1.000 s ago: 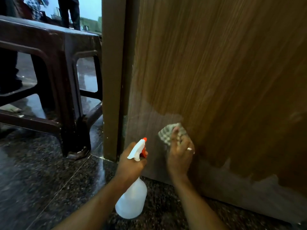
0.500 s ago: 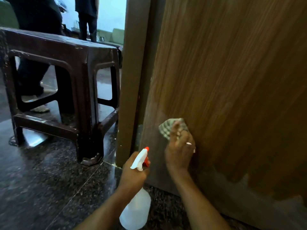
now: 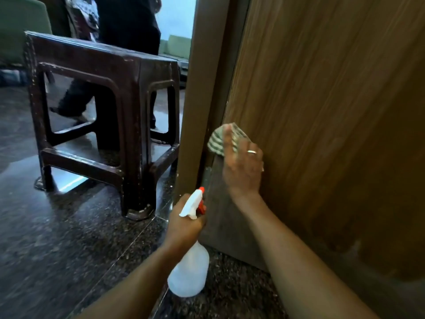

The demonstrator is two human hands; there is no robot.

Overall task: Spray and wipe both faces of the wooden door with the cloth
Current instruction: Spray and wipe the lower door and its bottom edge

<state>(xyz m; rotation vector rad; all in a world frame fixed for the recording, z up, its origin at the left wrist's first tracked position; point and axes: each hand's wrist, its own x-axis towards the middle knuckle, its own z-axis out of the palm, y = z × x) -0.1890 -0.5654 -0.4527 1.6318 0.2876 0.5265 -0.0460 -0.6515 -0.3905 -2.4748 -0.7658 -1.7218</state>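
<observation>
The left hand (image 3: 185, 223) has its fingers wrapped around the neck of the spray bottle (image 3: 188, 272), low by the floor. Beyond it, the right hand (image 3: 243, 169) presses the checked cloth (image 3: 217, 140) with flat fingers on the wooden door (image 3: 322, 111), near its left edge. Even pressure and overlapping strokes along the grain would serve best here.

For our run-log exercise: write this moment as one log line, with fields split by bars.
left hand: holds spray bottle | right hand: presses cloth on door near its left edge | phase: wipe, low on door
</observation>
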